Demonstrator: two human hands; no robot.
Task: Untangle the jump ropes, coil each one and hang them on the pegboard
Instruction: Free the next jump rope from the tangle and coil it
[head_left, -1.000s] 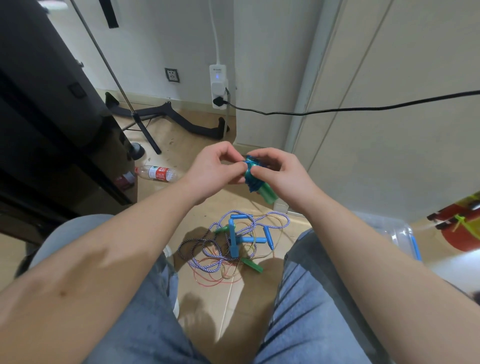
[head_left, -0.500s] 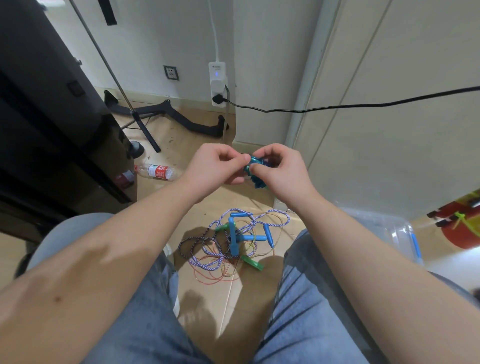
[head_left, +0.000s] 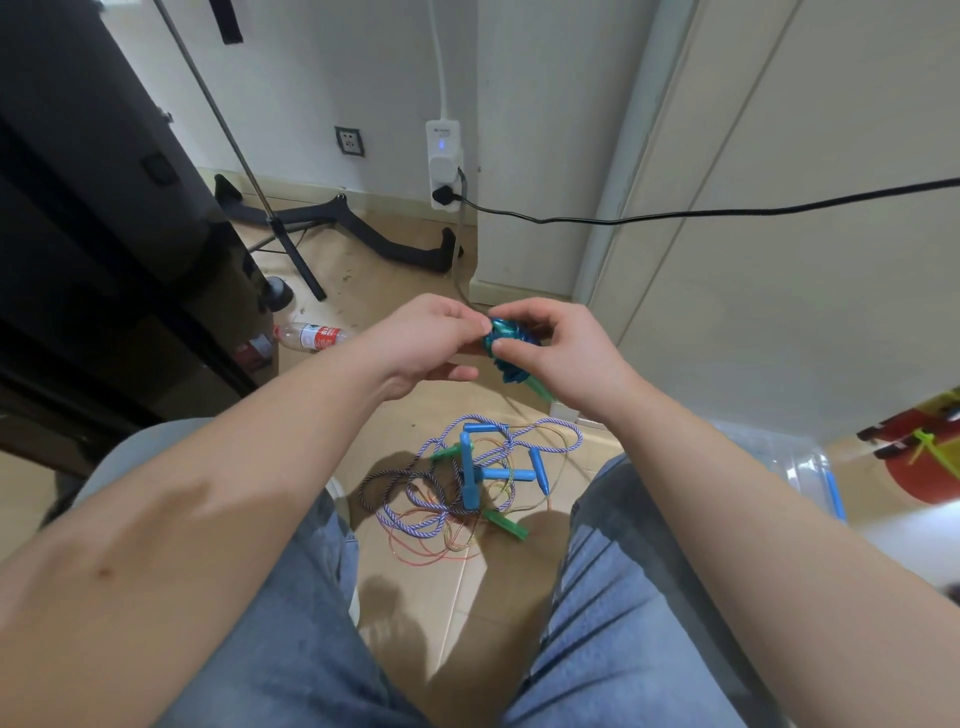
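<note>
Head view: two hands on a teal rope bundle, tangle on the floor below

The person sits with knees apart in blue jeans, both forearms reaching forward. The left hand pinches the top edge of a teal rope bundle between thumb and forefinger, its other fingers loosely curled beneath. The right hand has its fingers curled round the same bundle from the other side, with the thumb pressed on the front. A green handle pokes out down and to the right from under the right palm. The bundle is held in the air, above the floor and in front of the knees.

On the tan floor tiles between the legs lies the tangle of ropes. A purple-and-white braided rope loops round several blue handles, thin orange cord spreads under it, and a loose green handle lies at its near edge. The strands cross one another, so which handle belongs to which rope cannot be told.

Further back a plastic bottle with a red label lies on its side beside a dark cabinet. A white power strip stands against the wall, and a black cable runs from it across to the right. A clear plastic box with a blue latch sits by the right knee
</note>
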